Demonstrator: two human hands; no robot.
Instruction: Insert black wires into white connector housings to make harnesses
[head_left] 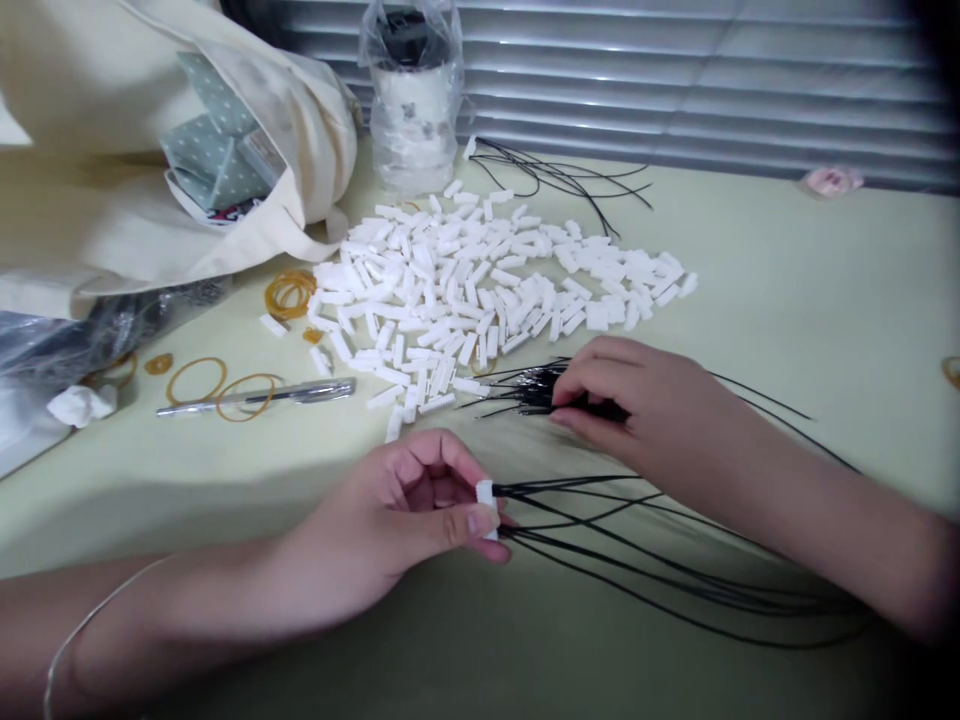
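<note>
Pinched between the thumb and fingers of my left hand (427, 500) is a white connector housing (485, 493). Several black wires (600, 518) run out of its right side and trail off to the right, passing under my right forearm. My right hand (611, 395) is closed over a bundle of black wires (536, 388) lying on the table, its thumb and index finger pressed onto them. Their shiny metal ends point left. Whether a single wire is between the fingertips is hidden. Behind both hands spreads a large pile of white connector housings (450, 270).
A pen (315, 391) and rubber bands (291, 294) lie at left, before a cream cloth bag (315, 140). A plastic-wrapped cup (411, 120) stands at the back near the blinds (675, 90). A wired connector (470, 148) lies behind the pile. A pink object (832, 180) sits back right.
</note>
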